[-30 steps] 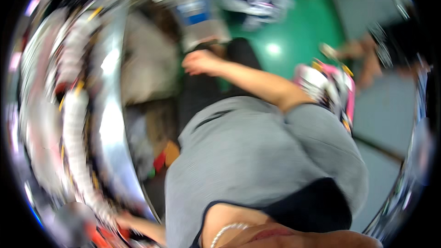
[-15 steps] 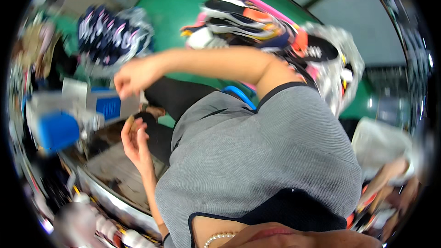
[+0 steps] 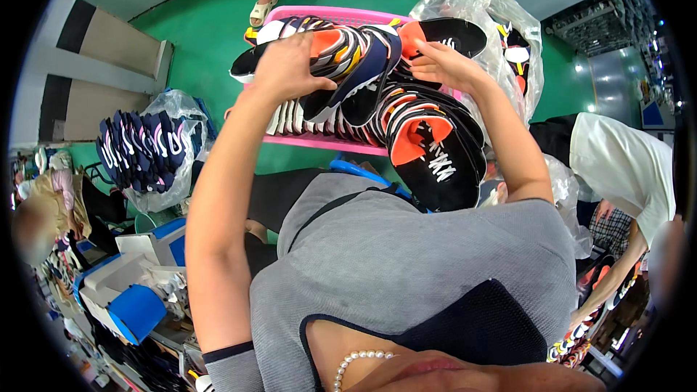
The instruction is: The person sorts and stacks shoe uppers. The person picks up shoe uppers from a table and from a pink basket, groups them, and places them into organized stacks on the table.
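Both my hands are over a pink basket [image 3: 327, 139] heaped with shoe uppers. My left hand [image 3: 287, 67] rests on the left part of a stack of black, white and coral uppers [image 3: 337, 47], its thumb spread away from the fingers. Fingertips there are partly blurred. On the stack's other side, my right hand [image 3: 454, 69] has fingers stretched out and thumb apart, close to the coral lining [image 3: 412, 38] of an upper. Whether it touches the lining I cannot tell. Nearer to me, a row of black uppers with white laces [image 3: 435, 163] hangs over the basket's right end.
A clear plastic bag [image 3: 475, 7] holding more uppers stands beyond my right hand. At left are bagged navy uppers [image 3: 149, 149] and a white-and-blue machine [image 3: 134, 308]. A person's sandalled feet [image 3: 265, 11] are behind the basket; another person in white [image 3: 621, 167] bends over at right.
My view has turned toward the basket. Both hands have moved from beside the machine at left to the stacked uppers, and my arms now reach forward on either side.
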A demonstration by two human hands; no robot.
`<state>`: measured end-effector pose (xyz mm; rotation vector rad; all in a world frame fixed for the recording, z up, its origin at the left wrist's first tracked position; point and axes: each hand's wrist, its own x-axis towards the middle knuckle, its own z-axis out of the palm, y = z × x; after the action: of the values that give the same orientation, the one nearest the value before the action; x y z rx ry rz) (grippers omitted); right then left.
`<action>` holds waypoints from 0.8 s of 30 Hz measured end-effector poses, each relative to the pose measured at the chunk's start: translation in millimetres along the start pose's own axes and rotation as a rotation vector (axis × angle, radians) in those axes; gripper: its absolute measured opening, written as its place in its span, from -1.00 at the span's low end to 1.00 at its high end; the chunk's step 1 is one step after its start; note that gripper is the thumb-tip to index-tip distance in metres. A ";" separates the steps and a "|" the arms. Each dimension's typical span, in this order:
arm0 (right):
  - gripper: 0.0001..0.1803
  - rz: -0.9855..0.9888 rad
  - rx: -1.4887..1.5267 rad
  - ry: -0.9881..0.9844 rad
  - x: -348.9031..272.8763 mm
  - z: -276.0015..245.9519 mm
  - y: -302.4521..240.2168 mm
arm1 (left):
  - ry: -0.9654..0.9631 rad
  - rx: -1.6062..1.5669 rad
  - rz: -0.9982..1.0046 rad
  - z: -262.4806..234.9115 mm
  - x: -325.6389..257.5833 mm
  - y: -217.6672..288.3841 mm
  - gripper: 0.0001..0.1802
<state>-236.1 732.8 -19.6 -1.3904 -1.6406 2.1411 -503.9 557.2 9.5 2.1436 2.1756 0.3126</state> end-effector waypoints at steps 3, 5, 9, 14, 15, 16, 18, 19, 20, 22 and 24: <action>-0.02 0.208 -0.007 -0.066 43.4 -0.2 15.0 | -0.445 -0.015 -0.145 28.0 13.5 7.8 -0.32; 0.15 0.324 0.030 -0.159 56.6 -0.8 26.6 | -0.499 -0.035 -0.101 45.7 13.2 7.5 -0.27; -0.20 0.081 0.039 0.074 52.4 44.9 23.5 | -0.216 -0.271 -0.055 51.1 9.5 23.2 -0.12; -0.27 -0.125 0.002 0.100 32.4 68.1 17.5 | -0.254 -0.157 -0.346 28.2 18.0 50.3 0.06; -0.26 -0.220 -0.015 0.045 23.5 71.7 7.4 | -0.185 -0.181 -0.358 23.1 14.5 50.8 0.03; -0.25 -0.312 -0.029 -0.006 10.8 72.6 -5.8 | -0.119 -0.205 -0.365 16.8 11.9 53.3 0.00; -0.23 -0.450 -0.084 0.058 -4.5 73.1 -15.4 | -0.118 -0.415 -0.405 -7.0 -1.3 66.0 0.00; -0.22 -0.460 -0.094 0.010 -18.1 75.6 -26.6 | -0.009 -0.541 -0.366 -5.7 -11.1 66.1 0.01; -0.23 -0.532 -0.195 -0.018 -34.9 81.0 -45.0 | 0.102 -0.665 -0.324 -4.3 -20.9 66.4 0.02; -0.25 -0.585 -0.208 -0.047 -52.0 90.3 -58.2 | 0.055 -0.536 -0.516 -32.5 -27.5 88.1 -0.06; -0.23 -0.901 -0.251 -0.010 -66.4 110.4 -61.4 | 0.369 -0.472 -0.533 -21.2 -37.5 86.4 -0.22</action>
<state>-301.1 641.7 68.9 -0.4708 -2.0375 1.4436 -422.4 518.4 43.6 1.2840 2.4228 1.1060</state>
